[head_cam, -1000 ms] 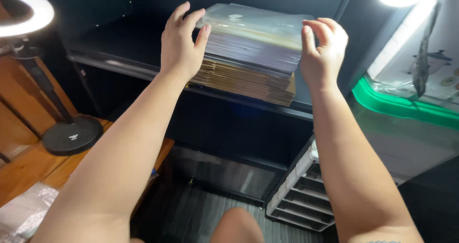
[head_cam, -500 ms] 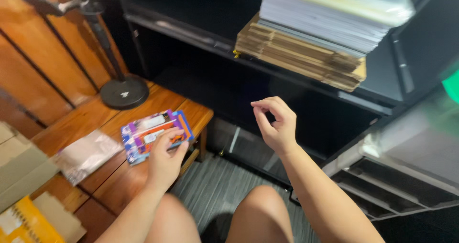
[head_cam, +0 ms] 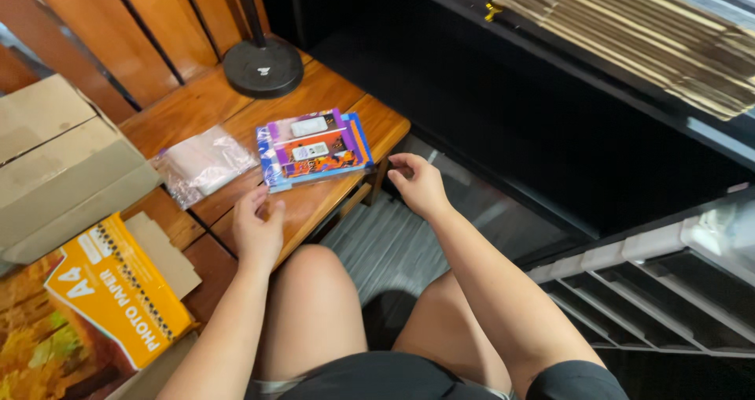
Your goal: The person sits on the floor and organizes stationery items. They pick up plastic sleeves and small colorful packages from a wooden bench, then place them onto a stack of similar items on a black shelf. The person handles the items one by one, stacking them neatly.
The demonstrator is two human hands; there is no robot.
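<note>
— From the head camera, what are the hands doing?

— Both are hovering by the colourful flat packet (head_cam: 314, 149), which is lying on the wooden tabletop (head_cam: 314, 93). The left hand (head_cam: 257, 228) is sitting just below the packet's near edge, fingers loosely curled, its grip released and holding nothing. I cannot tell whether its fingertips are touching the wood.

— And the other one?

— The right hand (head_cam: 418, 184) is hanging just off the packet's right corner, past the tabletop's edge, fingers bent but its grip also released, empty. It is not touching the packet.

— What else is lying around the packet?

— A clear plastic bag (head_cam: 202, 165) is resting just left of it. The round black lamp base (head_cam: 263, 66) is standing behind it, toward the slatted wood wall. Further left of the packet a cardboard box (head_cam: 59, 168) is sitting, and below that an orange pack of paper (head_cam: 118, 290). Well to the packet's right, up on a black shelf (head_cam: 598, 77), a stack of flat brown cardboard sheets (head_cam: 629, 30) is lying.
</note>
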